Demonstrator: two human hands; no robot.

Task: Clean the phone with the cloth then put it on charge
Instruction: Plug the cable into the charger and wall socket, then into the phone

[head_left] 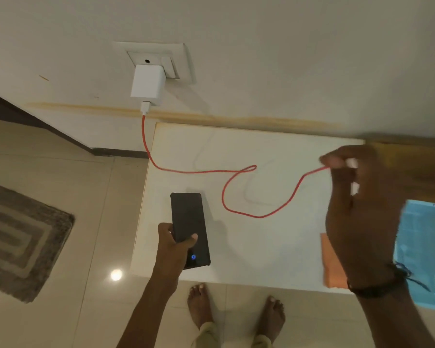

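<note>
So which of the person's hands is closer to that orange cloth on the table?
The right hand. Its wrist passes right over the orange cloth while it pinches the free end of the red cable. The left hand holds the phone at the table's far left edge.

No readable text, small blue round icon glowing on the phone (pixel 190 229) screen (a symbol, not lettering)
</note>
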